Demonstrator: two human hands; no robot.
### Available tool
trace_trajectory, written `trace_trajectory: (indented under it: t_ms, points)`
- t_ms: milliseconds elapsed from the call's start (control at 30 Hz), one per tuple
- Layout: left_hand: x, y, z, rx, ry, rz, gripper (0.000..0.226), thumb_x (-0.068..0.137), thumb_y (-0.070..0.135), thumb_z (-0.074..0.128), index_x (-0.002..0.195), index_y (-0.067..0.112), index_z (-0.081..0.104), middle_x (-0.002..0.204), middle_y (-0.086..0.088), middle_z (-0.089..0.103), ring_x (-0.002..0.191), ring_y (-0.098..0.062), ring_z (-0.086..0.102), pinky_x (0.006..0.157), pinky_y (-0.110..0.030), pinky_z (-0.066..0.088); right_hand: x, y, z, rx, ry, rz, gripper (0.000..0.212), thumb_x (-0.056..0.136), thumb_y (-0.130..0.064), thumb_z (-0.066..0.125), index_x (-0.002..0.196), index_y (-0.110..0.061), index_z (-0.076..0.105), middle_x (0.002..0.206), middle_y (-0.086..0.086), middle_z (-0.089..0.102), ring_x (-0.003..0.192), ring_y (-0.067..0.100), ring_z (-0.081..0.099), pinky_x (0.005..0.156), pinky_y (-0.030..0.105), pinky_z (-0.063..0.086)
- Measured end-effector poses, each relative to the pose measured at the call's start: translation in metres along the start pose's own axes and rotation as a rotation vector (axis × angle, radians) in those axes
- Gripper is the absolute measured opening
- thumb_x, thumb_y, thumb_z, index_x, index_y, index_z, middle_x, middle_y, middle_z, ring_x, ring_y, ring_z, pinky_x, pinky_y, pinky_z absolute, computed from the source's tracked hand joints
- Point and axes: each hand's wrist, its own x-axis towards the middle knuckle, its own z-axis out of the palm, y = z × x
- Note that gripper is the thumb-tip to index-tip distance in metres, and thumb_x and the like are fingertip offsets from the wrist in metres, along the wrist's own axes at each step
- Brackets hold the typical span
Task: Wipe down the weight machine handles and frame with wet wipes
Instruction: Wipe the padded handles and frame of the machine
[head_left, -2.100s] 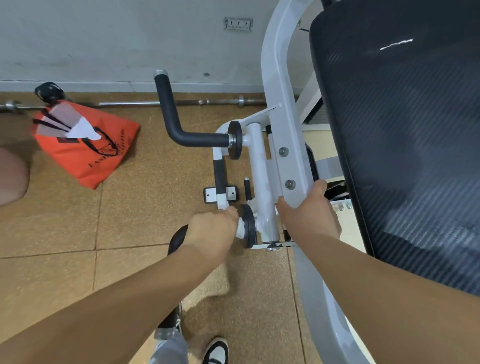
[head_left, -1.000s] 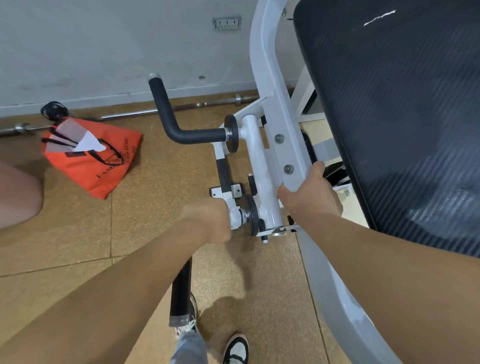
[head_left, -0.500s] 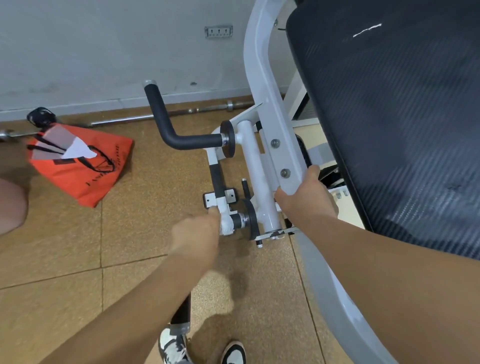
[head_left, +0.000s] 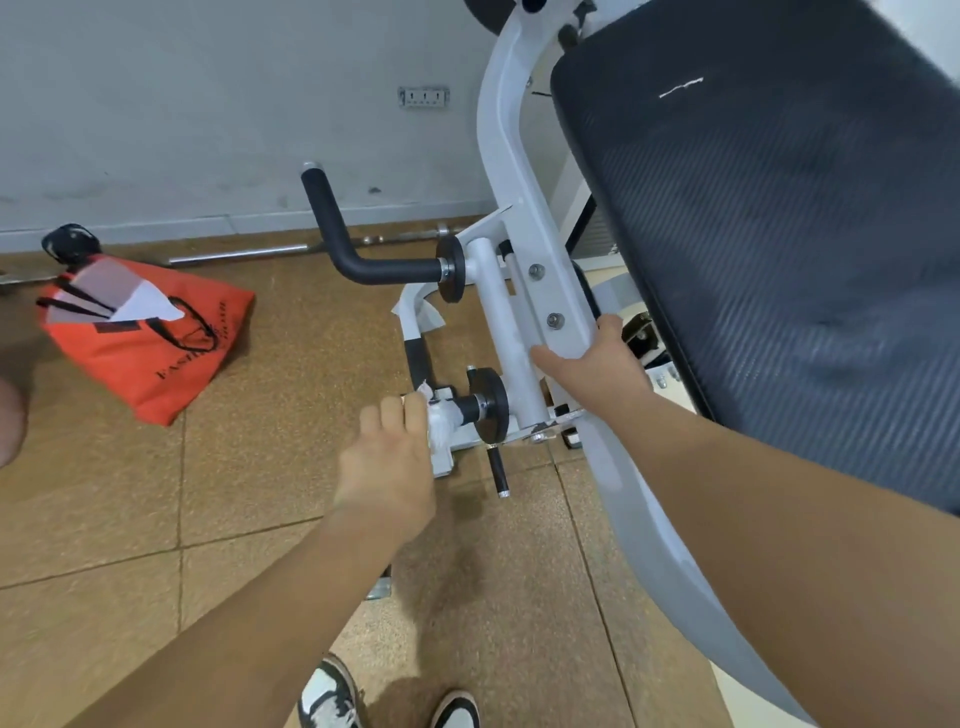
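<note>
White wipe (head_left: 440, 422) in left hand (head_left: 387, 462); right hand (head_left: 597, 371) grips frame (head_left: 519, 208).

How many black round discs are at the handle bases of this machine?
2. The upper disc sits at the inner end of the upper black handle; the lower disc is beside the wet wipe in the left hand. More may be hidden behind the frame or pad.

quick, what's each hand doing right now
Left hand: grips a wet wipe wrapped round the lower handle.
Right hand: grips the white frame.
</note>
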Motion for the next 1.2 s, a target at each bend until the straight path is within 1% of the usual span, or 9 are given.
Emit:
trace_trajectory:
  t_ms: [100, 200, 333, 533, 800, 867, 967, 1033, 1200]
  points:
    - [-0.013, -0.004, 0.001, -0.102, -0.048, 0.013, 0.094, 0.093, 0.053, 0.049, 0.159, 0.008, -0.001, 0.153, -0.011, 0.021, 0.140, -0.031, 0.028, 0.108, -0.042, 0.043, -0.024, 0.022, 0.006, 0.054, -0.010, 0.030, 0.092, 0.076, -0.075, 0.070, 0.145, -0.025, 0.035, 0.124, -0.001, 0.060, 0.101, 0.023, 0.065, 0.091, 0.047, 0.059]
    - [-0.013, -0.002, -0.004, -0.099, -0.077, 0.020, 0.085, 0.092, 0.054, 0.026, 0.158, 0.005, 0.006, 0.156, -0.016, 0.025, 0.145, -0.036, 0.027, 0.121, -0.049, 0.030, -0.035, 0.035, 0.003, -0.021, -0.055, 0.137, 0.073, 0.078, -0.072, 0.067, 0.120, -0.019, 0.042, 0.107, 0.002, 0.066, 0.091, 0.023, 0.067, 0.085, 0.046, 0.061]
    - [0.012, 0.004, -0.018, -0.022, -0.110, -0.002, 0.067, 0.097, 0.056, 0.024, 0.138, 0.008, 0.044, 0.132, -0.016, 0.054, 0.120, -0.034, 0.053, 0.099, -0.044, 0.048, -0.025, 0.027, -0.001, -0.018, -0.077, 0.186, 0.068, 0.073, -0.061, 0.072, 0.119, -0.019, 0.046, 0.098, 0.000, 0.066, 0.087, 0.022, 0.067, 0.085, 0.047, 0.061]
    - [0.065, 0.023, -0.028, -0.028, -0.291, -0.067, 0.036, 0.088, 0.054, 0.051, 0.094, 0.019, 0.060, 0.084, 0.002, 0.063, 0.075, -0.021, 0.063, 0.068, -0.032, 0.054, -0.019, 0.027, 0.007, -0.079, -0.014, 0.201, 0.060, 0.075, -0.055, 0.072, 0.118, -0.020, 0.049, 0.096, -0.002, 0.062, 0.091, 0.024, 0.064, 0.085, 0.047, 0.060]
    - [0.121, 0.006, -0.034, -0.372, -0.942, 0.117, 0.036, 0.083, 0.046, 0.078, 0.071, 0.016, 0.064, 0.077, -0.007, 0.063, 0.060, -0.015, 0.054, 0.062, -0.026, 0.043, -0.018, 0.027, 0.008, -0.076, -0.010, 0.198, 0.054, 0.077, -0.054, 0.071, 0.115, -0.022, 0.051, 0.095, -0.004, 0.063, 0.083, 0.020, 0.065, 0.079, 0.044, 0.061]
    - [0.116, 0.008, -0.033, -0.286, -0.840, 0.131, 0.033, 0.087, 0.042, 0.073, 0.071, 0.016, 0.061, 0.074, -0.006, 0.062, 0.061, -0.016, 0.052, 0.060, -0.026, 0.042, -0.018, 0.025, 0.008, -0.081, -0.005, 0.203, 0.054, 0.077, -0.052, 0.072, 0.116, -0.022, 0.051, 0.095, -0.004, 0.063, 0.082, 0.019, 0.064, 0.078, 0.042, 0.060]
    - [0.078, 0.010, -0.024, -0.027, -0.355, 0.116, 0.008, 0.094, 0.022, 0.059, 0.094, 0.016, 0.054, 0.079, 0.000, 0.052, 0.069, -0.019, 0.052, 0.057, -0.029, 0.044, -0.018, 0.024, 0.008, -0.089, -0.005, 0.203, 0.054, 0.078, -0.050, 0.074, 0.116, -0.021, 0.050, 0.095, -0.004, 0.061, 0.080, 0.016, 0.059, 0.074, 0.038, 0.055]
    - [0.047, 0.007, -0.018, 0.134, -0.166, 0.132, 0.031, 0.094, 0.012, 0.060, 0.119, 0.015, 0.041, 0.097, -0.003, 0.049, 0.085, -0.022, 0.055, 0.061, -0.031, 0.047, -0.018, 0.026, 0.010, -0.084, 0.007, 0.209, 0.055, 0.076, -0.050, 0.074, 0.116, -0.021, 0.050, 0.096, -0.003, 0.060, 0.079, 0.016, 0.059, 0.072, 0.038, 0.053]
    - [0.067, -0.006, -0.017, -0.075, -0.331, 0.091, 0.018, 0.088, 0.013, 0.062, 0.104, 0.014, 0.054, 0.081, 0.001, 0.050, 0.075, -0.019, 0.058, 0.060, -0.031, 0.051, -0.015, 0.027, 0.011, -0.104, 0.015, 0.202, 0.055, 0.075, -0.050, 0.074, 0.115, -0.020, 0.052, 0.095, -0.002, 0.061, 0.078, 0.017, 0.060, 0.068, 0.037, 0.054]
